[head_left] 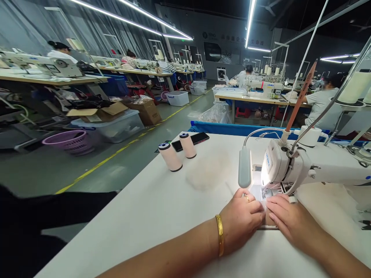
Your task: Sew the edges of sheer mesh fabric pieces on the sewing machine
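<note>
My left hand [242, 220], with a gold ring and a gold bangle at the wrist, lies on the white table [150, 216] with its fingers curled down onto a small pale piece of fabric [268, 221] in front of the needle. My right hand [290, 218] rests flat beside it, fingers stretched toward the presser foot of the white sewing machine [313, 168]. The fabric is mostly hidden between the two hands. A small lamp [245, 166] on a bent neck lights the needle area.
Two pale thread spools [170, 156] [188, 145] stand on the table, with a black phone [191, 141] behind them. A faint fluffy patch lies mid-table. Left is an aisle with a yellow line, a lilac basket [69, 139], boxes and bins. Other people sit at distant machines.
</note>
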### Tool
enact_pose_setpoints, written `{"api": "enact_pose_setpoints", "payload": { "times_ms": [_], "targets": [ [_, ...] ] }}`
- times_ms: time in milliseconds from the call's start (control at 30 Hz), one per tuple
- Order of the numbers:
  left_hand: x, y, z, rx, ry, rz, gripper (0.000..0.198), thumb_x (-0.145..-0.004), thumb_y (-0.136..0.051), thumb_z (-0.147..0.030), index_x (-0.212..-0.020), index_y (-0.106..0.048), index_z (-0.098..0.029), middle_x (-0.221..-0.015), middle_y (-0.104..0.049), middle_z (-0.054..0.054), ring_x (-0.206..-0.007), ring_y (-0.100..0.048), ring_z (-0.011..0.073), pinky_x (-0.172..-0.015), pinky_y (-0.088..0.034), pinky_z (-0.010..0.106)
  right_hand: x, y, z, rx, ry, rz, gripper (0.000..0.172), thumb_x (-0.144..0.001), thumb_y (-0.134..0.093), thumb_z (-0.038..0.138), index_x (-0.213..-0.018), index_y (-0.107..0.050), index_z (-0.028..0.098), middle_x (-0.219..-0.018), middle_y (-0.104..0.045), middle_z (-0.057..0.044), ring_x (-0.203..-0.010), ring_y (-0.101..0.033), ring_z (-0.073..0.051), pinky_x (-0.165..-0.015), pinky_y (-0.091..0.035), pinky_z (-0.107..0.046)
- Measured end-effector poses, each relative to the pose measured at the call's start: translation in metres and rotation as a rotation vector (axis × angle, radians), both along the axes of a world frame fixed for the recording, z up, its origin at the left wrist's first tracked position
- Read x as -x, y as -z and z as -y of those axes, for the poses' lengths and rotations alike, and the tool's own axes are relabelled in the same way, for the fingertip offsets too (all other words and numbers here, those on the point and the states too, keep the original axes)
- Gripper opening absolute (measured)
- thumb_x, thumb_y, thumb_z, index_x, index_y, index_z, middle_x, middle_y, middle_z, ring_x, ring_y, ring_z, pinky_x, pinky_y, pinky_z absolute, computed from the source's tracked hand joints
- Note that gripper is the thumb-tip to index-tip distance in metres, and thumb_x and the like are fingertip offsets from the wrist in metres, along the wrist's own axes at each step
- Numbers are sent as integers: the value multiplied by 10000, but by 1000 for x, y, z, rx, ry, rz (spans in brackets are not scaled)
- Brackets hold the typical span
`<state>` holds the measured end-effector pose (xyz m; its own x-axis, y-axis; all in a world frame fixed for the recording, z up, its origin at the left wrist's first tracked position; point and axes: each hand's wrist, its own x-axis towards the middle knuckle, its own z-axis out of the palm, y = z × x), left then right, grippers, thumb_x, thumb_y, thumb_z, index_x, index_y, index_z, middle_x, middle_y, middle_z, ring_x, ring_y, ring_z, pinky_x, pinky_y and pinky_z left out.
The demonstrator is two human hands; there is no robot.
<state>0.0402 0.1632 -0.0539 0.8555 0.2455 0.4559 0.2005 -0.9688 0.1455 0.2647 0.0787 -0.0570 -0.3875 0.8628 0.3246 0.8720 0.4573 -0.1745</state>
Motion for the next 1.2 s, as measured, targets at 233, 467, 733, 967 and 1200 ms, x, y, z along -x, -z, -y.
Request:
{"api": "enact_pose_setpoints", "payload": {
  "times_ms": [233, 467, 733, 967, 1200],
  "targets": [
    [0, 3, 0, 23, -9, 15, 214, -974, -516, -117, -1013, -708, -202, -904, -741, 41, -815, -591, 199, -906, -371, 430, 1, -2, -1, 4, 27, -26, 298, -1090, -411, 203, -1131, -702, 256, -1099, -727, -91, -1002, -673, -269, -871, -582, -424],
    [-4, 3, -8, 27, -48, 20, 211, -975, -518, -115, -1035, -706, -189, -948, -756, 49, -858, -614, 218, -888, -370, 443, -3, 14, -5, -28, 134, -33, 308, -1075, -452, 243, -1279, -681, 269, -1176, -739, -107, -1001, -720, -274, -820, -607, -395],
    [-10, 2, -17, -4, -97, -3, 244, -1030, -470, -149, -970, -704, -187, -920, -730, 66, -854, -629, 228, -851, -411, 426, -6, 13, -9, -28, 168, 39, 383, -1081, -457, 312, -1394, -661, 226, -1301, -726, -159, -1125, -716, -334, -911, -631, -505],
    [-13, 7, -21, 78, -187, -46, 186, -1021, -486, -153, -971, -663, -181, -985, -673, 75, -891, -604, 220, -787, -461, 338, -13, 23, -6, -2, 167, -36, 369, -1095, -445, 341, -1400, -640, 269, -1271, -730, -137, -1129, -715, -314, -888, -630, -472],
    [-9, 8, -22, 50, -250, -147, 174, -882, -620, -97, -744, -560, -183, -863, -659, 70, -811, -594, 246, -709, -438, 359, -1, -4, 0, 36, 16, -67, 293, -1080, -419, 210, -1216, -672, 263, -1197, -743, -94, -1072, -703, -285, -881, -612, -447]
  ]
}}
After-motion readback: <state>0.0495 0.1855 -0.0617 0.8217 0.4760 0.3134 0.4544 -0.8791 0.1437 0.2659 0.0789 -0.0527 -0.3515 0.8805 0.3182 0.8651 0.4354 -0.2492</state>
